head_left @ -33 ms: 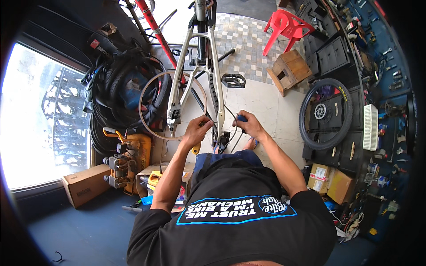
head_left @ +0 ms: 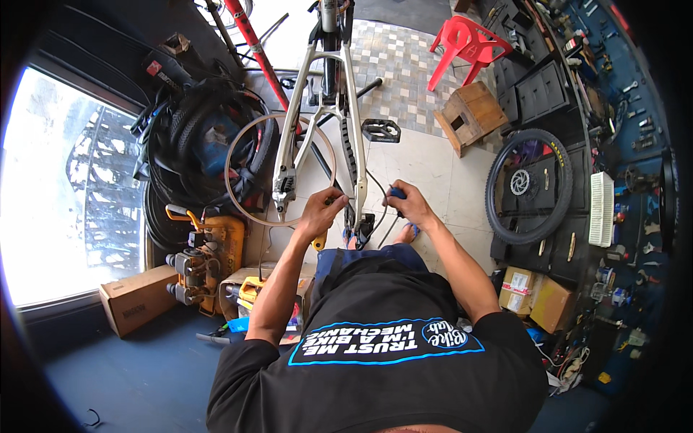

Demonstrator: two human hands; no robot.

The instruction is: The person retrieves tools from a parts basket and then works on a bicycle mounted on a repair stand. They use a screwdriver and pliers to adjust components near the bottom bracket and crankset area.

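Note:
A bicycle frame (head_left: pixel 349 123), light grey, hangs in front of me with its rear end toward me. My left hand (head_left: pixel 322 213) is closed beside the rear of the frame. A yellow handle (head_left: pixel 319 242) shows under its palm, and a small dark part sits at the fingertips; the tool's kind is hidden. To the right of the frame, my right hand (head_left: pixel 411 205) grips a blue-handled tool (head_left: pixel 396 193), whose working end I cannot make out. A black rear derailleur (head_left: pixel 366 225) hangs between and below the hands. A black cable (head_left: pixel 378 182) curves down near the right hand.
A bare rim (head_left: pixel 229 159) and piled tyres (head_left: pixel 184 137) are on the left, above a yellow compressor (head_left: pixel 220 252). On the right are a mounted tyre (head_left: pixel 498 216), a wooden box (head_left: pixel 473 115), a red plastic chair (head_left: pixel 462 47) and a tool wall (head_left: pixel 642 108). A pedal (head_left: pixel 381 130) juts rightward.

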